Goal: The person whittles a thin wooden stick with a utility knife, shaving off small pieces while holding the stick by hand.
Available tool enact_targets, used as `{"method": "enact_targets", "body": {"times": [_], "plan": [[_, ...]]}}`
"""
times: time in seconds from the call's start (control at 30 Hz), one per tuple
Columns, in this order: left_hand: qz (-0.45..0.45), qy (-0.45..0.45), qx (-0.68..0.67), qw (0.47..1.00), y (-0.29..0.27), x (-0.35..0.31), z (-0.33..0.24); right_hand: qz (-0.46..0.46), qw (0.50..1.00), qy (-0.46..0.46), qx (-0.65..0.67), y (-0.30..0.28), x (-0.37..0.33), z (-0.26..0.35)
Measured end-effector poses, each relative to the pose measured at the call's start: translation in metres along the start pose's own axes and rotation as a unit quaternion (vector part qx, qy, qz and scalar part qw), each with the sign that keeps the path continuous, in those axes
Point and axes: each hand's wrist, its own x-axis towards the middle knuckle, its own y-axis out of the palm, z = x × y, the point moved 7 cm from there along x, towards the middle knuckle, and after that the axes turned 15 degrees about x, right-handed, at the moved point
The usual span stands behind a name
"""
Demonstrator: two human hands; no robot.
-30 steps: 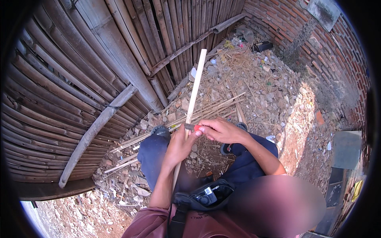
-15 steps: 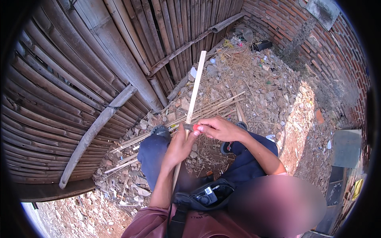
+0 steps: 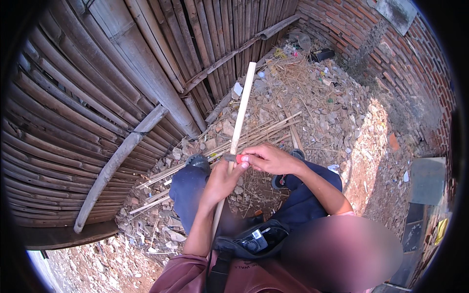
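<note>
While the left hand [image 3: 221,184] was wrapped around a pale stick [image 3: 242,108] running up toward twelve o'clock, the right hand [image 3: 269,159] pinched a knife [image 3: 234,158] by its red handle [image 3: 240,158], the blade crossing that stick; loose sticks [image 3: 274,128] lay on rubble [image 3: 337,117] at one o'clock from the hands, with a bamboo fence [image 3: 122,53] at ten and a brick wall [image 3: 415,58] at two

My pale stick [image 3: 243,107] looked like smooth, matt wood; my blade [image 3: 229,157] seemed dull grey metal, its red handle [image 3: 240,158] plastic. My trousers [image 3: 184,195] were matt cloth, the bamboo wall [image 3: 119,141] weathered, the brick wall [image 3: 342,27] rough.
</note>
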Motion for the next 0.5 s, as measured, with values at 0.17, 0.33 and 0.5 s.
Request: {"method": "enact_targets", "body": {"times": [0.17,0.33,0.5], "plan": [[-0.001,-0.002,0.075,0.997,-0.006,-0.002,-0.011,-0.015,1.000,0.000,-0.007,-0.002,-0.002,0.003],[-0.001,-0.008,0.096,0.995,-0.007,-0.001,-0.016,-0.029,0.999,0.000,0.013,-0.002,-0.004,0.006],[-0.018,0.005,0.098,0.995,-0.006,-0.002,-0.018,-0.029,0.999,-0.003,0.021,-0.001,-0.005,0.010]]}}
